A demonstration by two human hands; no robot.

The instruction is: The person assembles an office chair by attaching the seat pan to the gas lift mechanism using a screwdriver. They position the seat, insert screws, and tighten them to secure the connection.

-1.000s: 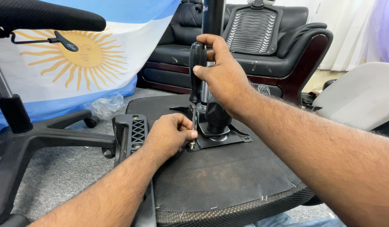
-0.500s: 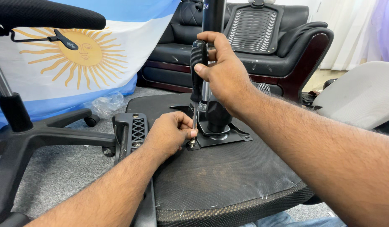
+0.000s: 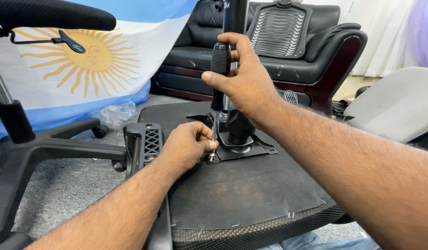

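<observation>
An upturned office chair seat (image 3: 251, 194) lies before me, its black underside facing up. A black metal mounting plate (image 3: 244, 152) with a gas-lift column (image 3: 235, 18) is fixed at its middle. My right hand (image 3: 241, 85) grips the black handle of a screwdriver (image 3: 218, 76) held upright, its shaft running down to a screw (image 3: 209, 158) at the plate's near-left corner. My left hand (image 3: 188, 147) pinches the shaft tip and the screw between its fingertips.
A black armrest bracket (image 3: 145, 146) sits at the seat's left edge. A black star chair base (image 3: 43, 148) stands at the left on grey carpet. Behind are a blue-white sun flag (image 3: 89, 60), a black leather sofa (image 3: 288, 51) and a grey seat shell (image 3: 399, 104).
My right hand has turned on the screwdriver handle, with the thumb now stretched out to the left. The left hand and the screw stay in place.
</observation>
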